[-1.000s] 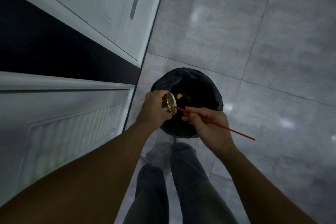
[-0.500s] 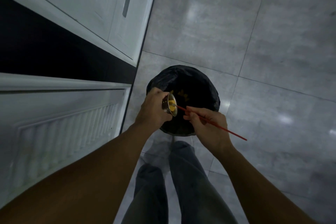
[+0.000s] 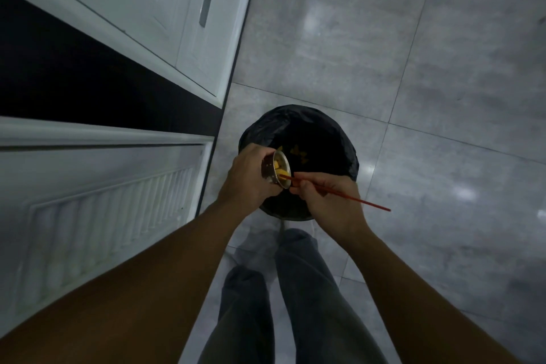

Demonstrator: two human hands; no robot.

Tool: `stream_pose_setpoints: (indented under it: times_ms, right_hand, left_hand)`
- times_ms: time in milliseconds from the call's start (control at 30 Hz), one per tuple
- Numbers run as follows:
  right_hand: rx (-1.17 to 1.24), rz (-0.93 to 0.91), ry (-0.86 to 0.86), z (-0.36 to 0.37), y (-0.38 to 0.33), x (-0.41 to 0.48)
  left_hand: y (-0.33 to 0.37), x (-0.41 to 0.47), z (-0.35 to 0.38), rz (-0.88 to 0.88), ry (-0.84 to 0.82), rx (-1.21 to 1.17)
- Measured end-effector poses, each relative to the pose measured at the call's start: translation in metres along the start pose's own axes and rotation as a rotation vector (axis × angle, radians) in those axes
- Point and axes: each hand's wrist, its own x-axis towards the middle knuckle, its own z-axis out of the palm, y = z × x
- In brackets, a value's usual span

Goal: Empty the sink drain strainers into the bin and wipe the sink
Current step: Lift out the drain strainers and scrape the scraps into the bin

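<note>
My left hand [image 3: 246, 179] grips a small metal drain strainer [image 3: 277, 170], tipped on its side over the bin [image 3: 334, 130]. Yellow food scraps sit inside the strainer. My right hand [image 3: 328, 199] pinches a thin red stick [image 3: 354, 199] whose tip pokes into the strainer's mouth. The bin is round, lined with a black bag, and stands on the floor just ahead of my feet. A few yellow scraps [image 3: 298, 152] lie inside it.
White cabinet doors [image 3: 189, 23] run along the left, with a dark gap below the counter edge. A white ribbed panel [image 3: 103, 210] is close on my left. Grey floor tiles [image 3: 428, 83] spread to the right. My legs [image 3: 295, 289] stand behind the bin.
The strainer has turned a little, showing more yellow scraps inside. The stick's tip has shifted lower in the strainer's mouth. Both hands stay over the bin.
</note>
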Motion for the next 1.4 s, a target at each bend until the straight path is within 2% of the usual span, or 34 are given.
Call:
stream_pose_setpoints:
  times_ms: [167, 333, 500, 633, 1000, 1200, 1400]
  right_hand:
    - [-0.012, -0.039, 0.044, 0.001, 0.000, -0.005]
    - [0.148, 0.050, 0.115, -0.005, -0.003, -0.011]
    - [0.267, 0.072, 0.043, -0.011, -0.007, -0.012]
    - [0.161, 0.013, -0.027, -0.001, -0.009, -0.009]
    - [0.179, 0.006, 0.112, -0.019, 0.001, -0.016]
    - [0.139, -0.008, -0.068, -0.013, 0.002, -0.015]
    - [0.052, 0.028, 0.059, -0.028, 0.007, -0.021]
  left_hand:
    - [-0.001, -0.001, -0.001, -0.004, 0.011, 0.009]
    - [-0.007, -0.003, -0.003, -0.031, 0.017, 0.002]
    - [-0.013, -0.003, -0.008, -0.015, 0.020, -0.005]
    - [-0.004, -0.002, -0.003, 0.030, 0.005, -0.025]
    - [-0.007, -0.001, 0.004, 0.006, 0.030, -0.005]
    - [0.004, -0.003, 0.009, 0.024, -0.002, -0.005]
    - [0.002, -0.015, 0.009, -0.003, 0.021, -0.040]
